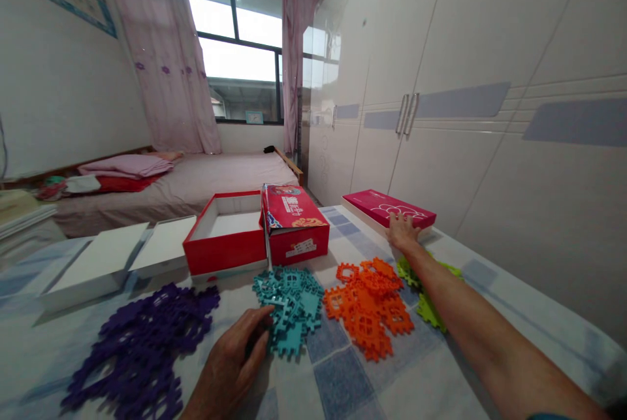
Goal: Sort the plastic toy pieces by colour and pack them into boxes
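Observation:
My left hand [238,356] lies at the near left edge of a pile of teal plastic interlocking pieces [294,306]. Its thumb is apart from the loosely bent fingers, and I see nothing held. My right arm stretches forward over lime-green pieces [431,306], covering some of them. The right hand [402,232] touches the near side of a flat magenta box [377,206], its fingers spread over the lid. Between the hands lies a heap of orange pieces [369,302], some with window shapes. Dark purple pieces [147,348] spread out left of my left hand.
An empty red box with white lining [223,237] stands beside a red printed box [296,224]. Two white box parts, one farther left [105,250] and one nearer the red box [164,243], lie on the checked tablecloth [343,374]. Behind are a bed [220,175] and white wardrobes [441,165].

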Action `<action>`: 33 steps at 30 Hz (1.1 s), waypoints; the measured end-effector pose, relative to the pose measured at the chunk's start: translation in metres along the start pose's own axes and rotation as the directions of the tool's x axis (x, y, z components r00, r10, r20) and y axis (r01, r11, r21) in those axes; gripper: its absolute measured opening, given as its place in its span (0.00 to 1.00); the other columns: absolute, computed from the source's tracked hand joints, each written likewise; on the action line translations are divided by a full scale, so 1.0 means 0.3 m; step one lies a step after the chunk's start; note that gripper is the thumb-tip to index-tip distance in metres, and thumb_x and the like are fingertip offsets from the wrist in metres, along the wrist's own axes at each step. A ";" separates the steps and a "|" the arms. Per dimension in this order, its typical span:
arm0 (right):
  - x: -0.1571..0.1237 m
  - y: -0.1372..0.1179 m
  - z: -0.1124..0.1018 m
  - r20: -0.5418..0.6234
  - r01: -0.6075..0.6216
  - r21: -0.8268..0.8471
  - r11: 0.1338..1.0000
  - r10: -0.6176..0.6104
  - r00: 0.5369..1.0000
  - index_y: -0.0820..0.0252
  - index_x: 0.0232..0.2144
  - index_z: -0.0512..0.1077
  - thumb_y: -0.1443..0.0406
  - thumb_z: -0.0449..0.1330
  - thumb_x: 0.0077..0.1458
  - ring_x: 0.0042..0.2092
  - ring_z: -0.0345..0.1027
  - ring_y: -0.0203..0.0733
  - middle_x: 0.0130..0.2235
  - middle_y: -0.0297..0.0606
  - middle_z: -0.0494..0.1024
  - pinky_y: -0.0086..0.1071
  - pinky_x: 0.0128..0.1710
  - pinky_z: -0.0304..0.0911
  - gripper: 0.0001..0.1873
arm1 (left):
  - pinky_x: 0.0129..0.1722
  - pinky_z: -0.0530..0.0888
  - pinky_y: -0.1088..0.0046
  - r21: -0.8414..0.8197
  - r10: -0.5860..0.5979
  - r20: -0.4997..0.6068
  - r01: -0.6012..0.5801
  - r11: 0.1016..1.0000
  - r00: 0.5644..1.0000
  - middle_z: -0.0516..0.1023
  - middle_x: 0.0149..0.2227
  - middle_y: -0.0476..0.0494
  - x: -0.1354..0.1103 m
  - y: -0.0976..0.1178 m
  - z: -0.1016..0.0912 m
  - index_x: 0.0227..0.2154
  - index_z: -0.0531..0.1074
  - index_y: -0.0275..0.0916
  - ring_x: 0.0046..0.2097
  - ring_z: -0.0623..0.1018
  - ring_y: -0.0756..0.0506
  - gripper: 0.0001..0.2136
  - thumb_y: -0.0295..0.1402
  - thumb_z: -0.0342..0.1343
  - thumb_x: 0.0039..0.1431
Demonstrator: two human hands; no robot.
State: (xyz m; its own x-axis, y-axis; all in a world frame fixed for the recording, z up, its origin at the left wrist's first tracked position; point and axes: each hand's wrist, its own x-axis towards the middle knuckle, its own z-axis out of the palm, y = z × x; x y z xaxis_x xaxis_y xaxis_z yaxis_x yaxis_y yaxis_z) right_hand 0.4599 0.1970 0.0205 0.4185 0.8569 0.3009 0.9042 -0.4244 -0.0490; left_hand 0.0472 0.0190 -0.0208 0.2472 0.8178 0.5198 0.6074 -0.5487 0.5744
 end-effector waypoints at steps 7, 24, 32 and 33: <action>-0.094 -0.114 -0.093 -0.160 0.246 0.197 0.949 -0.217 0.963 0.65 0.62 0.55 0.56 0.52 0.58 0.65 0.44 0.59 0.64 0.54 0.55 0.55 0.59 0.46 0.33 | 0.39 0.75 0.75 -0.020 -0.045 0.043 0.046 0.999 0.998 0.79 0.37 0.44 0.002 0.025 -0.006 0.44 0.72 0.39 0.38 0.79 0.47 0.13 0.31 0.48 0.59; -0.325 -0.628 -0.267 -0.237 0.765 0.136 0.630 -0.729 0.642 0.57 0.51 0.66 0.56 0.49 0.62 0.53 0.64 0.48 0.51 0.44 0.74 0.44 0.52 0.54 0.19 | 0.41 0.74 0.71 -0.052 -0.095 0.099 0.100 0.994 0.991 0.77 0.38 0.42 0.002 0.031 -0.006 0.45 0.71 0.38 0.40 0.77 0.46 0.14 0.30 0.47 0.59; -0.334 -0.716 -0.305 -0.166 0.791 0.004 0.611 -0.780 0.603 0.63 0.43 0.70 0.68 0.47 0.62 0.46 0.71 0.49 0.44 0.50 0.77 0.45 0.50 0.57 0.14 | 0.41 0.74 0.71 -0.057 -0.069 0.073 0.073 0.996 0.995 0.78 0.38 0.42 0.002 0.019 0.002 0.45 0.71 0.38 0.40 0.78 0.46 0.14 0.29 0.47 0.59; -0.330 -0.713 -0.306 -0.174 0.774 0.012 0.633 -0.761 0.625 0.63 0.44 0.70 0.69 0.46 0.62 0.45 0.72 0.48 0.44 0.51 0.77 0.43 0.49 0.58 0.14 | 0.41 0.74 0.71 -0.056 -0.066 0.069 0.070 0.996 0.995 0.78 0.38 0.42 0.002 0.019 0.002 0.45 0.71 0.38 0.40 0.78 0.46 0.14 0.29 0.47 0.59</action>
State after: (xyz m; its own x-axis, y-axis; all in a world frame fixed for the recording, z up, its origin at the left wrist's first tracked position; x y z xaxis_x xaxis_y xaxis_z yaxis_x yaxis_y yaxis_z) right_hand 0.2173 0.1761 0.0887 -0.4412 0.8077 0.3910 0.8974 0.3978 0.1908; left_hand 0.0513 0.0165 -0.0175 0.2581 0.8624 0.4356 0.5803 -0.4988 0.6438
